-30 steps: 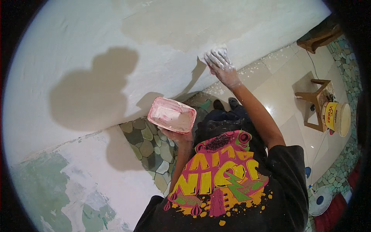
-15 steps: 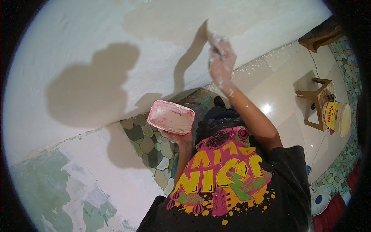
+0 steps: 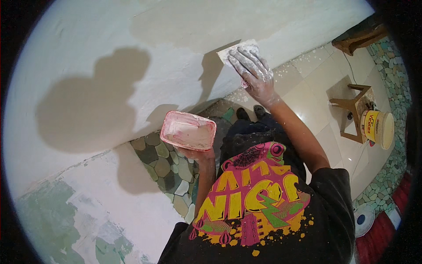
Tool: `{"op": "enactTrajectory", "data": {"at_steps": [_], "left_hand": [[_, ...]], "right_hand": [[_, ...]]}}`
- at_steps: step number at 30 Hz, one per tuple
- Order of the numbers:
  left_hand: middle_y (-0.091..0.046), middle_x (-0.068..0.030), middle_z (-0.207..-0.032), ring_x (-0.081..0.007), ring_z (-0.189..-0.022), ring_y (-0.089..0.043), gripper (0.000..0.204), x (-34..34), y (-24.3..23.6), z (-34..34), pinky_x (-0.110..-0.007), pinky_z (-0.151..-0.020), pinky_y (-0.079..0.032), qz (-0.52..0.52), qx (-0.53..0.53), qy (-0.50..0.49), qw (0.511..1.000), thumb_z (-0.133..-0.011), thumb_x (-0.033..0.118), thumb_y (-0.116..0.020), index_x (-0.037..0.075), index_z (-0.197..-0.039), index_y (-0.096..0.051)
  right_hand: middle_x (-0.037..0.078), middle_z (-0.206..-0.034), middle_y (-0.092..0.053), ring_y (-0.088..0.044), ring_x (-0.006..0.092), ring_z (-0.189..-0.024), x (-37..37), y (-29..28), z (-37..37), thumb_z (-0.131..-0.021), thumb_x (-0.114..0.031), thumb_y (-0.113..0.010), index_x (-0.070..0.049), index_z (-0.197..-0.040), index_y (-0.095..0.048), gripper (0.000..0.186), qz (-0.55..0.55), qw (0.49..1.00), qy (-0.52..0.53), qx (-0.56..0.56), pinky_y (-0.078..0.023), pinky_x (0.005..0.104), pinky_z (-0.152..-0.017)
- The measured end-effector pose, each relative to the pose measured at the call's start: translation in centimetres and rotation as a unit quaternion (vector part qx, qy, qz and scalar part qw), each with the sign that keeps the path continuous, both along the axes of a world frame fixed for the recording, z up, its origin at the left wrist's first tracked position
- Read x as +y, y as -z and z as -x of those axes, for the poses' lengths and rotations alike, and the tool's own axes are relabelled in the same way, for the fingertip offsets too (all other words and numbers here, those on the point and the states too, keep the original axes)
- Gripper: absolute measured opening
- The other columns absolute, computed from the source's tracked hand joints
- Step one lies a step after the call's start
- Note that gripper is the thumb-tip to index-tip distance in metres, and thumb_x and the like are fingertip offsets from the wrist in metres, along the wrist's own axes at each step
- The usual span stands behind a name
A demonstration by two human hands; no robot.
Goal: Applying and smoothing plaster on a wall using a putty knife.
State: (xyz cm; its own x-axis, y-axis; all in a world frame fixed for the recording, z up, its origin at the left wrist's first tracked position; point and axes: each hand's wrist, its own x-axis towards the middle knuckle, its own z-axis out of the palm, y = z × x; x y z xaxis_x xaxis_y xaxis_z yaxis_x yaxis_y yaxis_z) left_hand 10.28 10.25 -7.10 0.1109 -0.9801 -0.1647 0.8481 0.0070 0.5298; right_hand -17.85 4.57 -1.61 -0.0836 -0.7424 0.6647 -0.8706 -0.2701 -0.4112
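My left hand supports a rectangular plastic tub with a red-stained rim from below. Off-white putty lies inside it. Up and to the right, my right hand, coated in white paste, grips a flat, pale putty spreader. The fingers lie along its face, and its far edge is at or close to the white wall; whether they touch I cannot tell. A damp-looking beige patch of coating shows on the wall nearby.
White spatters dot the tiled floor along the wall's foot. At the right, a wooden stool stands beside a yellow-and-white bucket. A fan sits lower right. Part-coated green wall lies at lower left, next to pebble-pattern stone.
My right hand has come down and turned, so the spreader's broad face now shows. The tub has shifted slightly left and up in view, and the whole view has moved a little.
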Motion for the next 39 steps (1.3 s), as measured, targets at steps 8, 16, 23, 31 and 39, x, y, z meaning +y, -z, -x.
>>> {"op": "enactTrajectory", "data": {"at_steps": [8,16,23,31,39], "left_hand": [[-0.049,-0.0094,-0.143,-0.0347,-0.129,-0.049,0.061,-0.4,0.3,-0.1,-0.059,-0.106,-0.042,0.017,0.045,0.020,0.999,-0.093,0.052,-0.052,0.018,-0.143,-0.045],[-0.049,-0.0089,-0.143,-0.0343,-0.130,-0.047,0.066,-0.2,-0.2,-0.9,-0.059,-0.107,-0.042,0.010,-0.006,-0.005,1.000,-0.091,0.056,-0.054,0.018,-0.144,-0.043],[-0.049,-0.0088,-0.143,-0.0343,-0.129,-0.049,0.068,-0.5,0.5,-1.0,-0.058,-0.105,-0.043,-0.010,-0.002,-0.021,1.000,-0.090,0.058,-0.056,0.019,-0.144,-0.043],[-0.044,-0.0088,-0.146,-0.0337,-0.131,-0.047,0.073,-2.0,0.4,-1.0,-0.055,-0.109,-0.042,0.042,-0.047,-0.020,0.998,-0.091,0.062,-0.051,0.019,-0.148,-0.037],[-0.045,-0.0101,-0.144,-0.0328,-0.130,-0.047,0.077,-2.1,-0.7,-1.5,-0.054,-0.108,-0.043,0.033,-0.085,-0.035,0.995,-0.090,0.066,-0.049,0.017,-0.148,-0.035]], "right_hand": [[0.003,-0.146,-0.050,-0.048,0.0240,-0.133,-3.8,10.8,2.2,-0.076,-0.014,-0.069,-0.012,-0.125,-0.062,0.049,0.023,0.989,-0.025,0.147,-0.038,0.0507,-0.110],[0.006,-0.148,-0.047,-0.041,0.0224,-0.139,1.1,12.9,3.9,-0.084,-0.003,-0.062,-0.021,-0.146,-0.046,0.066,-0.171,0.981,0.012,0.089,-0.030,0.0448,-0.117],[0.018,-0.128,-0.060,-0.058,0.0239,-0.118,-2.7,3.6,-0.4,-0.086,0.006,-0.051,0.002,-0.124,-0.062,0.040,-0.027,0.861,0.136,-0.490,-0.046,0.0284,-0.096],[0.014,-0.119,-0.063,-0.058,0.0193,-0.113,-2.4,3.6,-8.7,-0.087,0.006,-0.052,0.001,-0.117,-0.067,0.035,-0.041,0.819,-0.065,-0.569,-0.045,0.0303,-0.097],[0.021,-0.125,-0.063,-0.057,0.0335,-0.122,-1.5,6.4,-3.3,-0.079,0.018,-0.047,-0.008,-0.128,-0.064,0.057,0.070,0.822,-0.012,-0.565,-0.043,0.0371,-0.104]]}}
